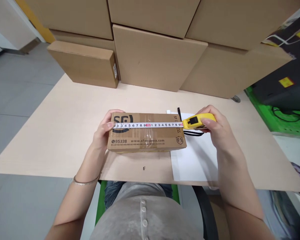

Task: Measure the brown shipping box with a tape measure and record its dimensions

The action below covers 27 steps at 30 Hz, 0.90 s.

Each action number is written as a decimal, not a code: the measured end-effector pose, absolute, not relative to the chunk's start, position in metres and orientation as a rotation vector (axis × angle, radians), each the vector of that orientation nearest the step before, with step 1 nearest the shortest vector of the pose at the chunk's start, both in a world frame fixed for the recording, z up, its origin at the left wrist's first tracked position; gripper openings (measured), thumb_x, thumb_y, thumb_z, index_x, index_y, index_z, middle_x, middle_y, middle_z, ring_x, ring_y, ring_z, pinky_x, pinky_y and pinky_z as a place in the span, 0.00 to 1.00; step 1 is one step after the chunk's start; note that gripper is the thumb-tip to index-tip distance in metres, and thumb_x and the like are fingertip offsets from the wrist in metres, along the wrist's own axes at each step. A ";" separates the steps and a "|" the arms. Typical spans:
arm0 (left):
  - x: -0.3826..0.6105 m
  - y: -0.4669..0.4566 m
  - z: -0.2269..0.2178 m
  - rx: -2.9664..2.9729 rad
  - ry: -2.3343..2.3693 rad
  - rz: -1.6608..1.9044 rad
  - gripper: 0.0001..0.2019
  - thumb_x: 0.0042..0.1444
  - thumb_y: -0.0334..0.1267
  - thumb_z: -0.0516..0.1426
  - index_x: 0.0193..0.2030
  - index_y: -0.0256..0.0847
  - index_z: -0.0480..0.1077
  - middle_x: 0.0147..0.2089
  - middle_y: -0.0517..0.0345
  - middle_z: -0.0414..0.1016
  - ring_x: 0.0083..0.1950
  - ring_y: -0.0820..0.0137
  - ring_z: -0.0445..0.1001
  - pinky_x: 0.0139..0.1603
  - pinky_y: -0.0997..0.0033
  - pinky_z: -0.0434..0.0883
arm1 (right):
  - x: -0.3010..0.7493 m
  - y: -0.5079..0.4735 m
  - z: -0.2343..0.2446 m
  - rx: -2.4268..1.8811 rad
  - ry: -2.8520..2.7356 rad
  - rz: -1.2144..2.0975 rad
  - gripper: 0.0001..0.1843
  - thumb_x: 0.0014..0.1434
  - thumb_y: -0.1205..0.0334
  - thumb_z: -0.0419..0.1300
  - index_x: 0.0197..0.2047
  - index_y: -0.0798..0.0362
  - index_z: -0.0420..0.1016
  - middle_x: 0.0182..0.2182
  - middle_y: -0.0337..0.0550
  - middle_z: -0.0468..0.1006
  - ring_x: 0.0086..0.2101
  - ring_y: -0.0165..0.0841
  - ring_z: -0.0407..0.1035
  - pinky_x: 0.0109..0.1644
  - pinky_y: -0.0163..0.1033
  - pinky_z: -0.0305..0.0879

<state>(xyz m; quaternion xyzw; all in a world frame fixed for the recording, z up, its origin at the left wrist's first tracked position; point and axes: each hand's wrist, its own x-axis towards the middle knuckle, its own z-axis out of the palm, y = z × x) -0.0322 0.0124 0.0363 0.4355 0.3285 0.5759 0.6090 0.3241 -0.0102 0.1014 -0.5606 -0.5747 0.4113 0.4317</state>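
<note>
Wide bare table [47,133] left of the printed box [145,136], free for a hand to pass. Open strip also between box and stacked cartons [155,56] behind. Blocked at the back by those cartons, at far left by a flat carton [82,63]. Over the box top, a stretched tape measure [196,121].

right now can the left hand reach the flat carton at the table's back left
Probably yes: only bare table lies between the left hand and the flat carton, though it grips the small box.
</note>
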 end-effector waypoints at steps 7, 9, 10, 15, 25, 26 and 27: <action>-0.032 0.009 0.035 0.986 0.763 1.336 0.20 0.48 0.50 0.69 0.46 0.44 0.80 0.42 0.54 0.81 0.38 0.62 0.78 0.35 0.63 0.75 | 0.321 -0.007 0.107 -1.421 -1.407 1.072 0.22 0.58 0.39 0.70 0.31 0.45 0.67 0.26 0.37 0.67 0.25 0.32 0.58 0.29 0.40 0.49; -0.031 0.009 0.035 0.986 0.767 1.344 0.20 0.48 0.50 0.69 0.47 0.44 0.80 0.42 0.54 0.81 0.37 0.62 0.78 0.36 0.63 0.75 | 0.321 -0.007 0.108 -1.434 -1.413 1.052 0.22 0.58 0.39 0.70 0.31 0.45 0.67 0.26 0.37 0.67 0.25 0.32 0.58 0.28 0.40 0.49; -0.031 0.008 0.034 0.986 0.768 1.346 0.21 0.48 0.50 0.68 0.47 0.44 0.80 0.42 0.54 0.81 0.37 0.62 0.77 0.36 0.63 0.75 | 0.321 -0.008 0.109 -1.440 -1.413 1.031 0.22 0.58 0.39 0.70 0.31 0.45 0.67 0.26 0.37 0.66 0.25 0.32 0.57 0.28 0.40 0.49; -0.031 0.010 0.031 1.005 0.762 1.354 0.21 0.48 0.51 0.67 0.47 0.43 0.79 0.43 0.52 0.81 0.39 0.60 0.78 0.38 0.61 0.75 | 0.303 -0.016 0.118 -1.432 -1.424 0.959 0.25 0.58 0.37 0.70 0.29 0.46 0.66 0.24 0.36 0.65 0.24 0.31 0.55 0.28 0.40 0.51; -0.032 0.014 0.030 1.036 0.736 1.361 0.20 0.48 0.49 0.66 0.46 0.41 0.79 0.42 0.55 0.80 0.36 0.65 0.76 0.35 0.67 0.74 | 0.308 -0.008 0.113 -1.340 -1.502 0.870 0.28 0.55 0.33 0.72 0.28 0.47 0.68 0.22 0.36 0.65 0.22 0.29 0.55 0.24 0.40 0.49; -0.032 0.014 0.030 1.038 0.733 1.358 0.20 0.48 0.49 0.66 0.46 0.41 0.79 0.41 0.55 0.80 0.36 0.65 0.76 0.35 0.67 0.74 | 0.312 -0.008 0.110 -1.353 -1.470 0.886 0.28 0.55 0.34 0.72 0.28 0.47 0.67 0.22 0.36 0.65 0.21 0.29 0.55 0.24 0.39 0.48; -0.032 0.014 0.030 1.042 0.728 1.358 0.21 0.48 0.49 0.66 0.46 0.41 0.79 0.41 0.55 0.80 0.36 0.64 0.77 0.34 0.67 0.73 | 0.316 -0.007 0.106 -1.365 -1.441 0.904 0.27 0.55 0.35 0.72 0.28 0.47 0.67 0.22 0.36 0.65 0.21 0.29 0.55 0.24 0.39 0.48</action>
